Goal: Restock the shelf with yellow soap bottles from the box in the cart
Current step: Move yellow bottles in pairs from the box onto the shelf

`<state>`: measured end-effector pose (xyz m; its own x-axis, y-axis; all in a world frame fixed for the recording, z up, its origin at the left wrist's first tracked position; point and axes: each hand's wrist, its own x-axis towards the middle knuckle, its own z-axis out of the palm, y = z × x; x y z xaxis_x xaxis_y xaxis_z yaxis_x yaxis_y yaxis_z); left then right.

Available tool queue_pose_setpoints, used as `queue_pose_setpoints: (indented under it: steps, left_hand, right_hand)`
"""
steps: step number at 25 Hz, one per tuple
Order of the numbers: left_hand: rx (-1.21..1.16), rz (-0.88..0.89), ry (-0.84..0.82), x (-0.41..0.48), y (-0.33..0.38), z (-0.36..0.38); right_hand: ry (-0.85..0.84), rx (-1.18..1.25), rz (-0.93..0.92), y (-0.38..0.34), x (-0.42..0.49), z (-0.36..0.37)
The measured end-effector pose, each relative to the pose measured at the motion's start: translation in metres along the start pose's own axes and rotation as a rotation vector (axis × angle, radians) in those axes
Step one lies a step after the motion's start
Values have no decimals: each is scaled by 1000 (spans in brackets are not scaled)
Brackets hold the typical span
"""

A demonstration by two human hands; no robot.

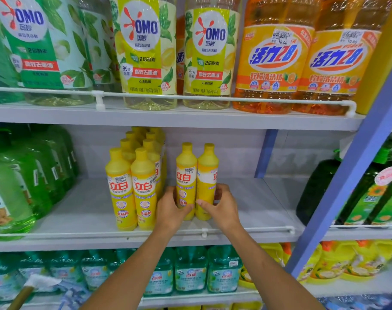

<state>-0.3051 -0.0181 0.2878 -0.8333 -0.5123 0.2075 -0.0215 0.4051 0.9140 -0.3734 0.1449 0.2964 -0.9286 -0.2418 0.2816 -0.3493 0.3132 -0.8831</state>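
A: where are the two yellow bottles?
B: middle shelf (246, 198), upright and touching, right of the stocked yellow rows (134, 182). Left hand (171, 208) curls round the left bottle (186, 175), right hand (223, 204) wraps the right bottle (207, 175).

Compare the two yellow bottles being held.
The left bottle faces its red logo forward; the right bottle is turned, logo half hidden. The left hand grips the left bottle, the right hand the right bottle. Both are upright, touching, on the middle shelf.
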Motion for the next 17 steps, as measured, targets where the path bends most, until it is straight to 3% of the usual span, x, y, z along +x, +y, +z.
queue_pose_setpoints:
  steps: [2, 6, 12, 17]
  left_hand:
    - [6, -2, 14, 1, 5, 1]
    - [-18, 1, 4, -3, -2, 0]
    - [108, -27, 85, 12, 3, 12]
    - [107, -77, 128, 25, 4, 22]
  right_hand:
    - [48, -46, 6, -2, 2, 7]
    - [-108, 89, 27, 8, 2, 2]
    - [-15, -38, 30, 0, 12, 5]
    - [-78, -179, 95, 10, 18, 7]
